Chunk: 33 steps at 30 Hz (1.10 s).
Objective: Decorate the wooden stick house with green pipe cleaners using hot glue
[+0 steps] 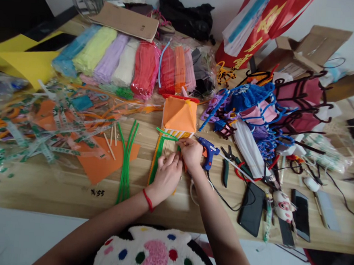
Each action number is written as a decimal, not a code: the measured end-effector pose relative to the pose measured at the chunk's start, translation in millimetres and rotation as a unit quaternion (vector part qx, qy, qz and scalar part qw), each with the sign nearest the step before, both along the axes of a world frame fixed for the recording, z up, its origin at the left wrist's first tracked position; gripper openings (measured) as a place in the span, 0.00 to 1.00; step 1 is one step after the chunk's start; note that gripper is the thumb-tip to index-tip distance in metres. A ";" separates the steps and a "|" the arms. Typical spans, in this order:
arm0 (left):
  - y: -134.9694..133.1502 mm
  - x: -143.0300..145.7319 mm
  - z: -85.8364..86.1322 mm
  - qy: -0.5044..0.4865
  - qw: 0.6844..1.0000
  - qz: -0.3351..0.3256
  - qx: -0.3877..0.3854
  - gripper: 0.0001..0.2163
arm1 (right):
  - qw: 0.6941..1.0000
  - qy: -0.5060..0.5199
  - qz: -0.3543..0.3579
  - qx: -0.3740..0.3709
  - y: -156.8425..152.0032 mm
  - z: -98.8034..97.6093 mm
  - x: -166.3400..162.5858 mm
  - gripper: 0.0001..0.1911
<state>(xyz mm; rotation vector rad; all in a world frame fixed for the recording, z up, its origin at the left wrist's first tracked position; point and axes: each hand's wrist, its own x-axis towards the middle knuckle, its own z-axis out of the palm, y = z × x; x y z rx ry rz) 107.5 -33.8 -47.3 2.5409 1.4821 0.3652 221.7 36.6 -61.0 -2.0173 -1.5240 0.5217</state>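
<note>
Panel (156,163), centre, under the hands.
The left hand (168,172) lies on it, grip impossible to tell; farther right, the right hand (191,151) pinches a green stem (166,134) at its far edge. Glue gun (209,149) right; beyond, an orange roof (178,115), then bagged stems (145,65).

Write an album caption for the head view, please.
Left hand on a green-edged panel, right hand at its edge, between green stems and a glue gun.
</note>
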 end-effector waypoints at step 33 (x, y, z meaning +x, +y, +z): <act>1.1 -2.6 4.6 0.028 0.998 -0.005 -0.050 0.12 | 0.915 -0.312 0.244 0.081 -68.4 25.9 4.7 0.25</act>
